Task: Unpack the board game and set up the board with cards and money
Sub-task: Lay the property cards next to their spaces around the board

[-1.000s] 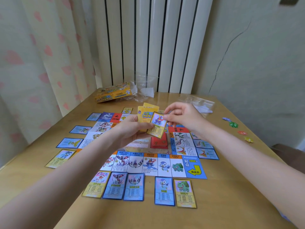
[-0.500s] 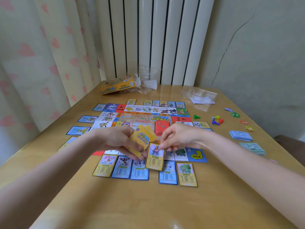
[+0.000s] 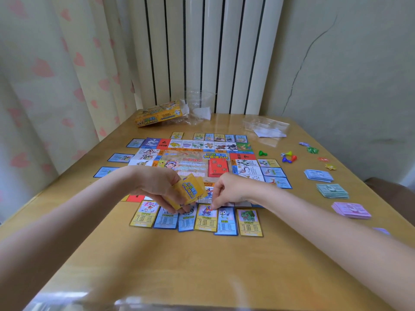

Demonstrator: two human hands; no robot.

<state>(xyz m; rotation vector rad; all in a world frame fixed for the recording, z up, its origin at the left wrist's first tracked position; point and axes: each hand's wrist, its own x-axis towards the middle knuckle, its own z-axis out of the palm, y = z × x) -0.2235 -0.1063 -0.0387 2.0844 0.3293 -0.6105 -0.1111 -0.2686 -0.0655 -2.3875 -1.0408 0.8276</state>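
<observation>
1. Hands meet over the near edge of the board [image 3: 193,162], which lies flat mid-counter [image 3: 202,265].
2. Left hand [image 3: 157,187] has its grip closed around a fanned stack of yellow-backed cards [image 3: 188,191].
3. Right hand [image 3: 229,191] pinches the top edge of a yellow-bordered card [image 3: 205,219] lying in the row at 6 o'clock of the board.
4. Money piles [image 3: 332,190] sit at 3 o'clock, and the box [image 3: 157,115] at 11 o'clock.

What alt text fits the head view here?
The right hand sets a yellow-bordered card into the row below the game board, while the left hand holds a yellow card stack. Money piles lie on the right.
</observation>
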